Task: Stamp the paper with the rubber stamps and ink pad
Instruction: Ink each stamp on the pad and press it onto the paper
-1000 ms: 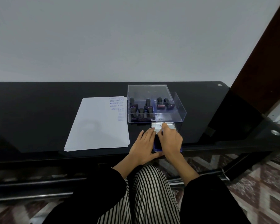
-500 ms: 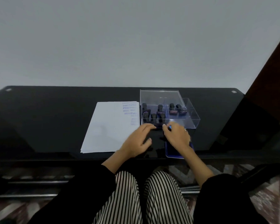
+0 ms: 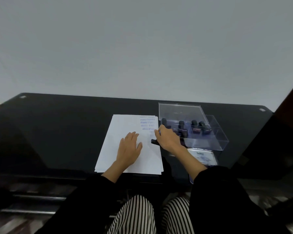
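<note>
A stack of white paper point(image 3: 120, 132) lies on the black table, with several blue stamp prints near its far right corner. My left hand point(image 3: 129, 147) rests flat on the sheet, fingers straight. My right hand point(image 3: 167, 138) grips a black rubber stamp point(image 3: 154, 136) and holds it down at the paper's right edge, below the prints. A clear plastic box point(image 3: 215, 137) to the right holds several more black-handled stamps point(image 3: 195, 126). The ink pad point(image 3: 202, 157) lies open in front of the box, partly behind my right forearm.
The box's clear lid point(image 3: 181, 109) stands tilted open at the back. The glossy black table point(image 3: 57, 132) extends far to the left, with its front edge just before my striped knees. A grey wall rises behind the table.
Both hands left the ink pad and moved left. The left hand now lies flat on the paper, and the right hand has brought a stamp to the paper's right edge.
</note>
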